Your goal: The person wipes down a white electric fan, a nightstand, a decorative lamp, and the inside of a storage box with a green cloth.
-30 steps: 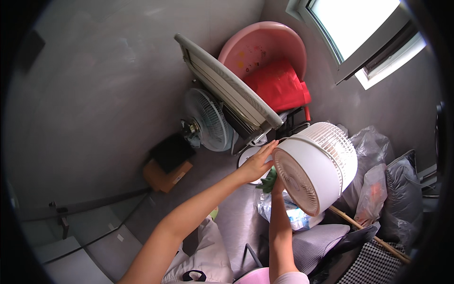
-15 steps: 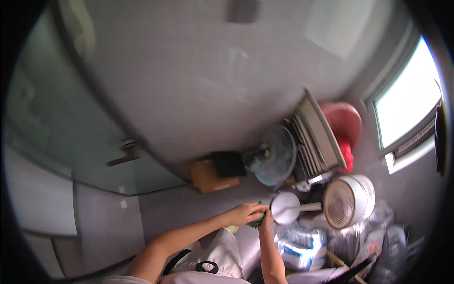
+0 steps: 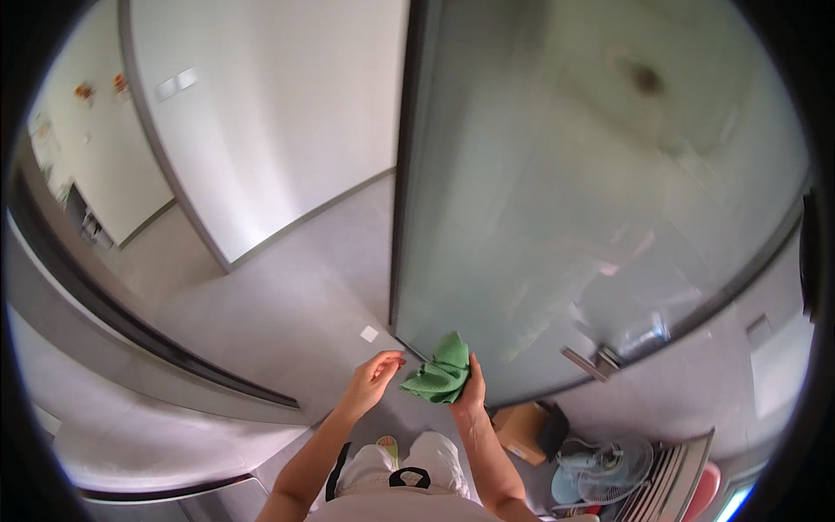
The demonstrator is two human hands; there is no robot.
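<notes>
Cloth, green and crumpled, sat up in front of the person between both hands, close to the bottom edge of the frosted glass door. Left hand was just beside the cloth with its fingers loosely curled and not closed on anything, and the right hand gripped the cloth from its right side with fingers bent around it. Farther right, low on the floor, stood a brown box and a small fan.
</notes>
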